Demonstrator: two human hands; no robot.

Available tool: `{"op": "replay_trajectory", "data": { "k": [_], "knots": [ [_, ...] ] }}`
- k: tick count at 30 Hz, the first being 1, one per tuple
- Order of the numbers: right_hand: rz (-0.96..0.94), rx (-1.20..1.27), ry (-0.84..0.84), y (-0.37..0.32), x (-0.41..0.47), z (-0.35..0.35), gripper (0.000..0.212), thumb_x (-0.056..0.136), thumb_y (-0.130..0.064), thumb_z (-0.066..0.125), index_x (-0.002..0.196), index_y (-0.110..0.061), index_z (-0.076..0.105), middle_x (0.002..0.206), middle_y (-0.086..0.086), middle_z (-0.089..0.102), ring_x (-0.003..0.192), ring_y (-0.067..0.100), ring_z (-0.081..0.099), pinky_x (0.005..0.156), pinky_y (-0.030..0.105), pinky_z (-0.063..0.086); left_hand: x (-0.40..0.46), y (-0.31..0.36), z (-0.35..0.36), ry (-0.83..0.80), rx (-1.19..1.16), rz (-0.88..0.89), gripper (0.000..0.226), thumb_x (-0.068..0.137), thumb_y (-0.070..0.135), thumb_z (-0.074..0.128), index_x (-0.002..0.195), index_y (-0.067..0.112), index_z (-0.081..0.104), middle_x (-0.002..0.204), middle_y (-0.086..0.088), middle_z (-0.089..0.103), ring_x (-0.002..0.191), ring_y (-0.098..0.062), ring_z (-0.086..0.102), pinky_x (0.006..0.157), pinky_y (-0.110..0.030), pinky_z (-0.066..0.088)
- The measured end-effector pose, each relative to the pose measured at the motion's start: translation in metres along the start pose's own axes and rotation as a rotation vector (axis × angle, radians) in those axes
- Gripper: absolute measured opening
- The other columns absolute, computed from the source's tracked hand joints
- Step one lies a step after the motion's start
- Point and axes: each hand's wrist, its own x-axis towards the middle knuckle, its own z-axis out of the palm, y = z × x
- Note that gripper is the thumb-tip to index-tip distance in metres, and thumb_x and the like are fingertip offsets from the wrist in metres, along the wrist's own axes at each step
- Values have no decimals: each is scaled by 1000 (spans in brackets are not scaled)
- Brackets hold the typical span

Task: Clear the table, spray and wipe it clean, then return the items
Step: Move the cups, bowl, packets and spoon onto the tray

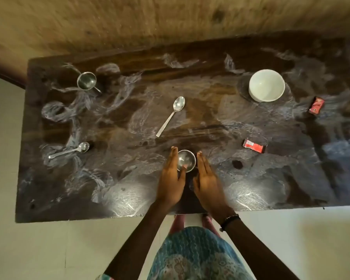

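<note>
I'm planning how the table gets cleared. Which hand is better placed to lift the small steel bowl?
Left. The left hand has its thumb at the small steel bowl, fingers along its side. The right hand is flat and open beside it, apparently apart.

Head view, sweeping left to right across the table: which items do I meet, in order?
Small spoon → steel cup → large spoon → steel bowl between both hands → red wrapper → white bowl → second red wrapper.
</note>
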Motion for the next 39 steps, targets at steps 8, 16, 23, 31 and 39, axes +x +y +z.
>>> {"op": "replay_trajectory", "data": {
  "k": [8, 16, 23, 31, 39],
  "knots": [
    [69, 140, 129, 16, 15, 4, 29, 99, -18, 45, 123, -10, 59, 111, 10, 69, 96, 23, 67, 83, 39, 54, 14, -2, 10, 132, -46, -185, 52, 93, -5, 43, 143, 3, 33, 135, -19, 54, 123, -31, 52, 101, -33, 39],
    [22, 217, 139, 24, 16, 0, 21, 94, -8, 55, 109, -7, 68, 108, 7, 72, 97, 18, 69, 87, 32, 54, 24, -5, 8, 146, -82, -186, 41, 89, -5, 45, 128, 5, 54, 115, -15, 67, 107, -29, 62, 90, -35, 48],
    [38, 283, 285, 23, 15, -14, 21, 89, -6, 62, 107, -8, 71, 102, 3, 73, 86, 15, 70, 78, 31, 56, 38, 6, 0, 56, -154, -120, 44, 87, -4, 53, 130, 7, 55, 122, -9, 65, 114, -20, 60, 97, -27, 46],
    [63, 322, 630, 48, 20, -66, 24, 81, 5, 67, 103, -2, 71, 101, -5, 67, 96, -5, 58, 84, 6, 48, 58, 66, 13, -64, -323, 55, 45, 93, 12, 56, 136, 21, 47, 130, 7, 57, 118, -2, 53, 97, -18, 43],
    [61, 326, 816, 114, 22, -155, 23, 81, 1, 69, 102, -6, 72, 102, -11, 64, 98, -13, 57, 82, 1, 44, 71, 165, 77, -188, -493, 170, 56, 92, 9, 54, 144, 17, 34, 144, 7, 44, 127, 2, 43, 98, -8, 39]
  ]
}}
